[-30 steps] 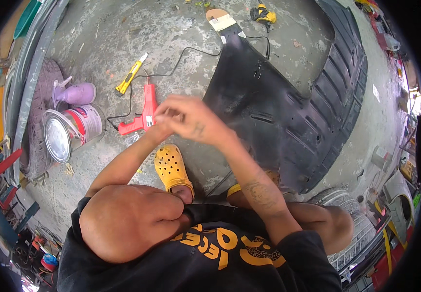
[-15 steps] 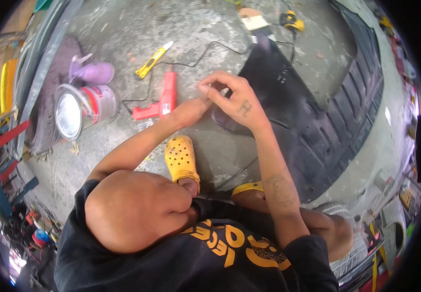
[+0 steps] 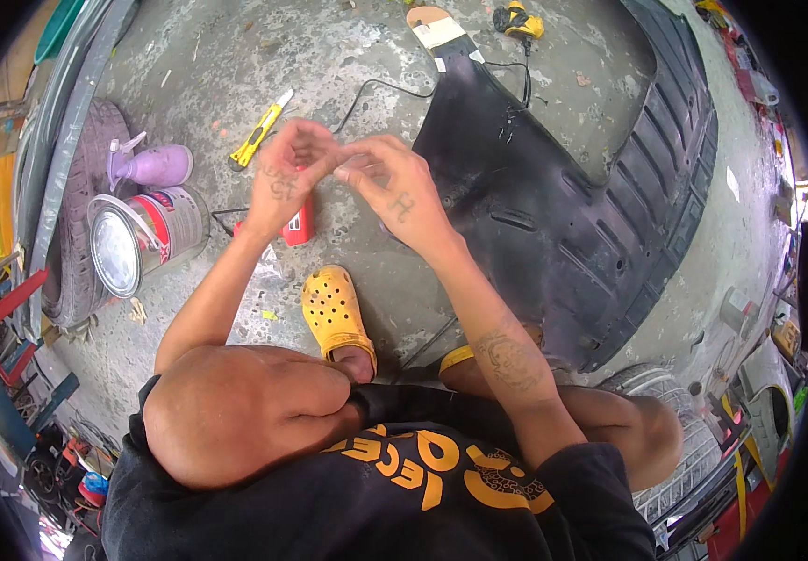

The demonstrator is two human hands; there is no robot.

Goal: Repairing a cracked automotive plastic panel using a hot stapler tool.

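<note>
My left hand (image 3: 284,176) and my right hand (image 3: 396,190) are raised in front of me, with their fingertips meeting over the concrete floor. The fingers are pinched together; whether something small sits between them is too fine to see. A red hand tool (image 3: 300,224) lies on the floor right under my left wrist, mostly hidden by it. A large black ribbed plastic car panel (image 3: 572,215) lies on the floor just right of my right hand. I am squatting, with a yellow clog (image 3: 334,313) on my foot below the hands.
A yellow utility knife (image 3: 259,133), a purple spray bottle (image 3: 150,166) and a paint can on its side (image 3: 140,241) lie to the left, beside a tyre (image 3: 67,243). A black cable (image 3: 376,86) runs toward a yellow tool (image 3: 519,19) at the top.
My head has shifted, so the floor and tools sit differently in view. My hands stay joined at the fingertips and now cover more of the red tool.
</note>
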